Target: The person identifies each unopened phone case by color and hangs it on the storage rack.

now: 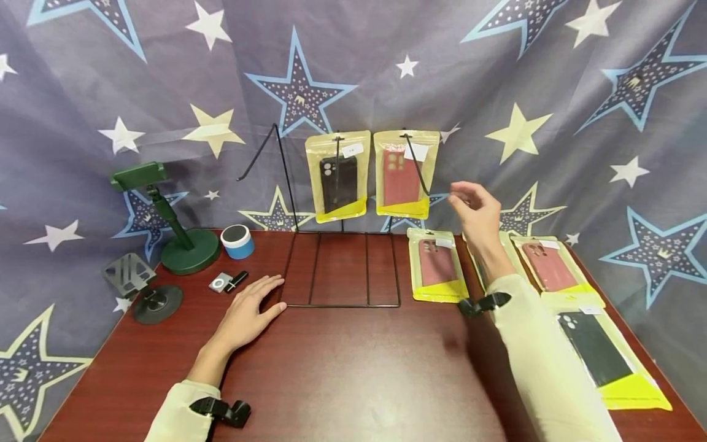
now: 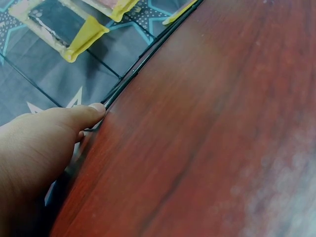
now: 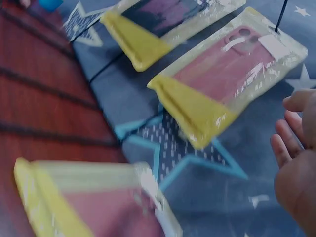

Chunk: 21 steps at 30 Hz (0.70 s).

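My left hand (image 1: 251, 313) rests at the front left corner of a black wire display rack (image 1: 342, 305), its thumb tip (image 2: 97, 107) touching the wire base. The fingers lie fairly straight beside the rack's left rod. My right hand (image 1: 479, 215) is raised to the right of the rack, holding nothing, with its fingers loosely bent. Just left of it, a pouch with a pink phone case (image 1: 401, 178) hangs on the right hook. Another pouch, holding a black phone case (image 1: 339, 184), hangs on the middle hook. The left hook (image 1: 256, 156) carries no pouch.
A pouched pink case (image 1: 437, 264) lies right of the rack. Beyond my right sleeve lie another pink case (image 1: 549, 267) and a dark case (image 1: 593, 347) in pouches. On the left stand a green phone stand (image 1: 189, 252), a grey stand (image 1: 157, 304) and a blue-and-white cylinder (image 1: 237, 242).
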Each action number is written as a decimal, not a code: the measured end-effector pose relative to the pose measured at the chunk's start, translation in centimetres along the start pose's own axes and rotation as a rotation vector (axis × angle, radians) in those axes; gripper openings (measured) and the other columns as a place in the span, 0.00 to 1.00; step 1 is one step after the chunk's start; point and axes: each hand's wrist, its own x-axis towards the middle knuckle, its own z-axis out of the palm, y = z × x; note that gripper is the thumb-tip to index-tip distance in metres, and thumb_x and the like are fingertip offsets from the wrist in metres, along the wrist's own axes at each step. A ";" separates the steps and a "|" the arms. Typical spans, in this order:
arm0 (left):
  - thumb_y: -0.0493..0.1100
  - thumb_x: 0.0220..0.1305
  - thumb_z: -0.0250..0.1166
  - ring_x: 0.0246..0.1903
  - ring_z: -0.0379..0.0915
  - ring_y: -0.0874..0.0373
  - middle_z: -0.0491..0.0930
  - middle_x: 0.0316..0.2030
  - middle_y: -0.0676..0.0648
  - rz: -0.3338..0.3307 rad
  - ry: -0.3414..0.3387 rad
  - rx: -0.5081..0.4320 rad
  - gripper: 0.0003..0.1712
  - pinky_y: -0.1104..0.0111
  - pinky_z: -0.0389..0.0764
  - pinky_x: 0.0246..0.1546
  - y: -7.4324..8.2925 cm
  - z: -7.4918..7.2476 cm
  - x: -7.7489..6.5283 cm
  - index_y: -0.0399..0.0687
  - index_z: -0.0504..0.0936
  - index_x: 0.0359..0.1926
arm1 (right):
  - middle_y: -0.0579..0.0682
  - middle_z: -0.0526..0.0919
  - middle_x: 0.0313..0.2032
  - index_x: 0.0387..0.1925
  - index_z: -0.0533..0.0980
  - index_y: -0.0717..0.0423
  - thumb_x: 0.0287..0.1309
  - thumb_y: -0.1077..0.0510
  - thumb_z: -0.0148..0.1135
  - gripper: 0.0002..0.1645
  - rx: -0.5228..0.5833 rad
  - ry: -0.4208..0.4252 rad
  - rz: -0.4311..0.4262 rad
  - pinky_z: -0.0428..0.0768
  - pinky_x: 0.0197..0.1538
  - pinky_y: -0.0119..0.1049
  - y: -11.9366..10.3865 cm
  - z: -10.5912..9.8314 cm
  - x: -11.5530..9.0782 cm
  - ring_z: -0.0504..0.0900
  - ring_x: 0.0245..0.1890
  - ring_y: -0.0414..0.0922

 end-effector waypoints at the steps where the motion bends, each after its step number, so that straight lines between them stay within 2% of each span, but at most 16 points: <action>1: 0.53 0.71 0.67 0.76 0.59 0.37 0.71 0.73 0.40 -0.002 -0.001 0.000 0.34 0.33 0.62 0.68 0.0 0.0 0.0 0.46 0.73 0.73 | 0.42 0.89 0.37 0.49 0.84 0.65 0.60 0.73 0.67 0.15 -0.019 -0.006 -0.001 0.81 0.47 0.24 0.0 -0.7 -0.3 0.84 0.40 0.35; 8: 0.54 0.71 0.66 0.76 0.59 0.37 0.70 0.74 0.38 -0.012 -0.011 -0.005 0.34 0.32 0.61 0.68 -0.2 -0.1 -0.2 0.47 0.72 0.73 | 0.42 0.89 0.38 0.50 0.82 0.71 0.61 0.74 0.66 0.15 -0.075 -0.007 0.024 0.81 0.45 0.21 0.5 -4.9 -2.1 0.85 0.41 0.35; 12: 0.53 0.71 0.67 0.75 0.60 0.36 0.70 0.73 0.37 -0.010 -0.001 -0.001 0.34 0.32 0.61 0.68 -0.2 -0.3 -0.3 0.46 0.73 0.72 | 0.40 0.88 0.38 0.51 0.82 0.70 0.62 0.72 0.66 0.15 -0.137 -0.017 0.037 0.82 0.44 0.20 0.9 -6.5 -3.0 0.86 0.40 0.33; 16: 0.52 0.71 0.67 0.75 0.60 0.36 0.71 0.73 0.37 -0.003 0.004 -0.006 0.34 0.33 0.61 0.68 -0.1 -0.4 -0.2 0.46 0.73 0.72 | 0.38 0.89 0.38 0.50 0.82 0.68 0.63 0.72 0.65 0.14 -0.149 -0.032 0.048 0.82 0.46 0.20 0.9 -8.1 -3.9 0.87 0.41 0.32; 21: 0.52 0.70 0.67 0.75 0.60 0.36 0.71 0.73 0.37 -0.001 -0.002 -0.007 0.34 0.33 0.62 0.68 0.1 -0.2 0.0 0.46 0.73 0.72 | 0.34 0.88 0.39 0.51 0.81 0.70 0.63 0.70 0.66 0.15 -0.266 -0.072 0.035 0.81 0.45 0.17 0.6 -10.8 -5.1 0.86 0.41 0.28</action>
